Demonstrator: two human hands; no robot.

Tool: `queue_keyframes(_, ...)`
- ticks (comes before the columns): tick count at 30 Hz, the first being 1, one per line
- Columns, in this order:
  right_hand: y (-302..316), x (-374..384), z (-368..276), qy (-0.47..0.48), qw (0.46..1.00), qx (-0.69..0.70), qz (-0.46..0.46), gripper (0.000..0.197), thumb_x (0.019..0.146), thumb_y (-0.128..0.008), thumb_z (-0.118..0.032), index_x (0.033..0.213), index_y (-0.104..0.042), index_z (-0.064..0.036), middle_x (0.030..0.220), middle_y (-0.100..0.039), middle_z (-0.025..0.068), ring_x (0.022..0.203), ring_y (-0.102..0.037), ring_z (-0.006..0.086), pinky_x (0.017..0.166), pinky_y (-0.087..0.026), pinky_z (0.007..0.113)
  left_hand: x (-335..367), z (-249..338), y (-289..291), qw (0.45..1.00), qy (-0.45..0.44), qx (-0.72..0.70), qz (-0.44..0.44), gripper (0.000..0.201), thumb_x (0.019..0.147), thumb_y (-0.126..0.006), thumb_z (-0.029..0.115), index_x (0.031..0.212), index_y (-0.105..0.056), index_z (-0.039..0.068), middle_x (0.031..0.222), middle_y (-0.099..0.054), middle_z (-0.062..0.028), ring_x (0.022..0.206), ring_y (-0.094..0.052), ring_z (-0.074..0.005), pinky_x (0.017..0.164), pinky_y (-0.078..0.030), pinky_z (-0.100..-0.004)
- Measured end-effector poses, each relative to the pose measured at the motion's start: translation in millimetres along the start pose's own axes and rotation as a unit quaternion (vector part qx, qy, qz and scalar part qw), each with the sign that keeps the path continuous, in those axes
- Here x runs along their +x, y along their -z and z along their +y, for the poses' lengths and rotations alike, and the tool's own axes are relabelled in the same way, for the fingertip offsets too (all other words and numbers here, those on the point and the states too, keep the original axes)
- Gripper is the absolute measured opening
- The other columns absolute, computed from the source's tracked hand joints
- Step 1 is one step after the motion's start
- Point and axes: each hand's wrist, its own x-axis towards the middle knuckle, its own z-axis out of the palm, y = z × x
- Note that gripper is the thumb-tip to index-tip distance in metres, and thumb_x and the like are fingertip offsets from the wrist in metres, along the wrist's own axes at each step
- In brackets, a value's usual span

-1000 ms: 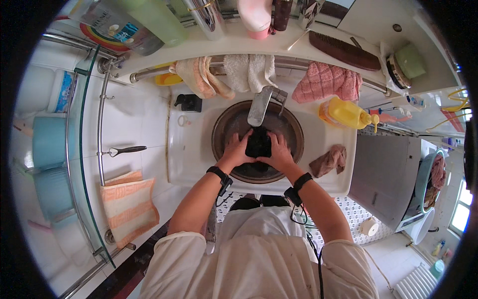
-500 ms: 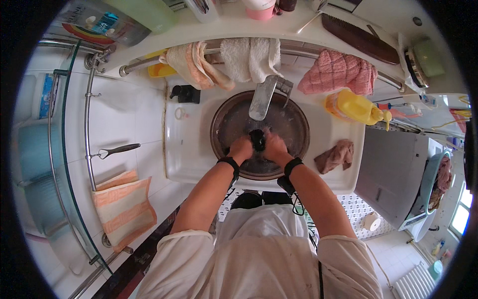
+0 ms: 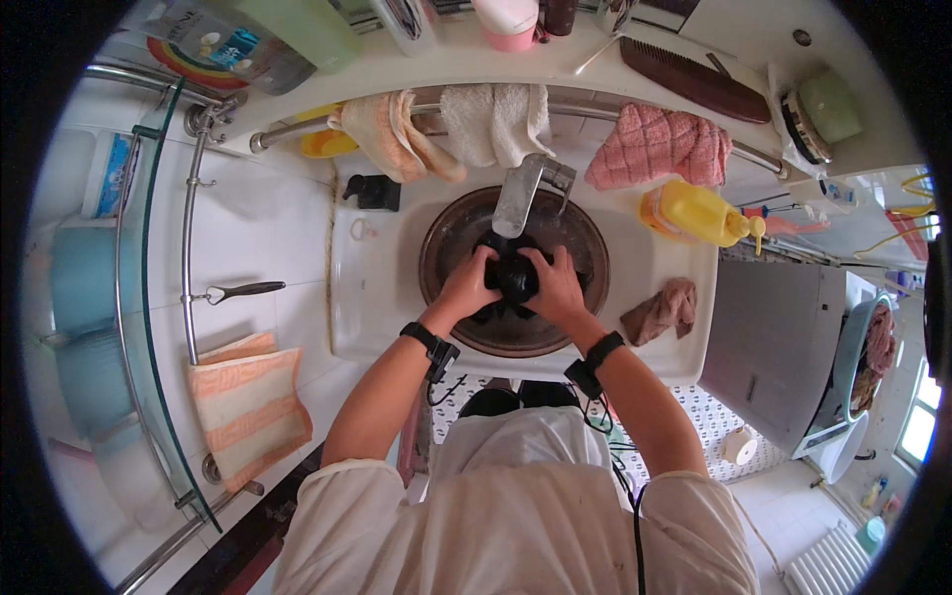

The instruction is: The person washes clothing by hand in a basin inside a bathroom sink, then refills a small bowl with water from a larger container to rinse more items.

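Observation:
Over the round brown washbasin, both my hands grip a bunched, wet-looking black cloth. My left hand is closed on its left side, with the thumb near the top. My right hand holds the right side, fingers curled over it. The wide metal tap ends just above the cloth's far edge. Part of the cloth hangs lower into the basin, and its exact kind cannot be made out. Dark bands with small devices sit on both wrists.
On the white counter, a yellow pump bottle and a crumpled brown cloth lie to the right. A small black object stands at the left. Towels, including a pink one, hang from the rail behind; a shelf above holds a comb.
The black cloth has been raised and spread wider beneath the tap. My hands have moved from close together low in the basin to farther apart on its two sides.

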Motion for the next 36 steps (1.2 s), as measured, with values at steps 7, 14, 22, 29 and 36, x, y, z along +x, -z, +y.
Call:
queue_keyframes(7,28,-31,1,0.163,0.978,0.027,0.123,0.07,0.064,-0.083,-0.017,0.128,-0.054,-0.0148,0.118,-0.048,0.0195,0.112,-0.05,0.0417,0.098,-0.041,0.048,-26,16,26,0.988,-0.15,0.016,0.017,0.047,0.074,-0.082,0.02,0.109,-0.052,0.006,0.104,-0.061,-0.019,0.103,-0.06,-0.0386,0.089,-0.047,-0.0437)
queue_keyframes(14,27,-28,10,-0.009,0.979,0.197,0.053,0.049,0.077,-0.079,-0.02,0.117,-0.055,-0.006,0.118,-0.051,0.0182,0.101,-0.059,0.0357,0.086,-0.051,0.043,-29,22,22,0.993,0.013,-0.118,0.025,0.058,0.076,-0.083,0.027,0.119,-0.051,0.004,0.085,-0.063,-0.0182,0.087,-0.064,-0.0393,0.087,-0.049,-0.0432)
queue_keyframes(22,12,-25,13,-0.03,0.986,-0.148,-0.065,0.114,0.056,-0.086,-0.056,0.151,-0.03,-0.0282,0.137,-0.045,0.0231,0.126,-0.043,0.0479,0.1,-0.036,0.062,-31,37,8,0.952,0.008,0.276,-0.129,0.108,0.063,-0.089,0.035,0.152,-0.029,0.028,0.147,-0.029,-0.0279,0.125,-0.043,-0.0515,0.101,-0.041,-0.0565)
queue_keyframes(29,-6,-9,-16,-0.072,0.966,-0.115,-0.218,0.121,0.059,-0.088,-0.051,0.154,-0.016,-0.0308,0.148,-0.034,0.027,0.133,-0.036,0.0512,0.1,-0.038,0.069,-14,32,-5,0.937,0.046,0.304,-0.165,0.12,0.051,-0.094,0.03,0.15,-0.027,0.027,0.148,-0.029,-0.0254,0.121,-0.045,-0.0561,0.094,-0.044,-0.0663)
queue_keyframes(36,-42,7,3,-0.055,0.981,-0.046,-0.18,0.101,0.065,-0.085,-0.039,0.147,-0.03,-0.0137,0.137,-0.044,0.0284,0.12,-0.052,0.0478,0.092,-0.05,0.055,9,4,-27,0.941,0.115,0.272,-0.164,0.08,0.07,-0.081,0.012,0.139,-0.041,0.012,0.137,-0.044,-0.0286,0.106,-0.06,-0.0485,0.087,-0.054,-0.0501)
